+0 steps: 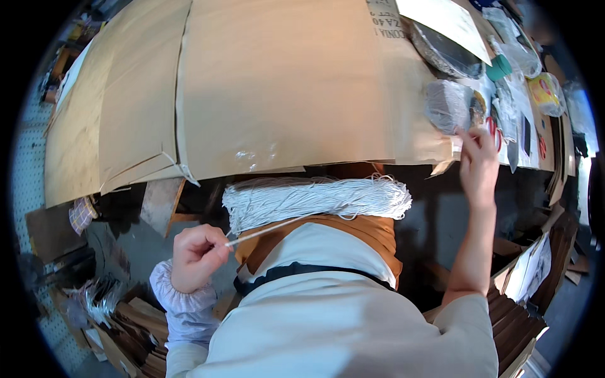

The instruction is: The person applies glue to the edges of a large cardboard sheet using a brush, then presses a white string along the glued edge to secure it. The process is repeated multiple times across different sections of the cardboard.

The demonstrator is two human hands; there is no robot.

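Observation:
A thick bundle of white cords (pixel 315 200) lies across my lap, over a brown cloth, close to the table's front edge. My left hand (pixel 198 255) is closed in a pinch on a white cord (pixel 261 234), which runs taut from the fingers toward the bundle. Out at the table's right front, my right hand (pixel 479 157) has its fingers curled together beside a plastic-wrapped white ball (pixel 448 106). Red-handled scissors (pixel 494 133) lie right by these fingers. What the fingertips hold, if anything, is too small to make out.
Brown cardboard (pixel 283 88) covers most of the table. A dark round bowl (pixel 444 53) sits partly under a white sheet (pixel 444 22). Right of it are a green lid (pixel 498 67) and a yellow-labelled container (pixel 546 94). Stacked cardboard (pixel 513 334) stands low at my right.

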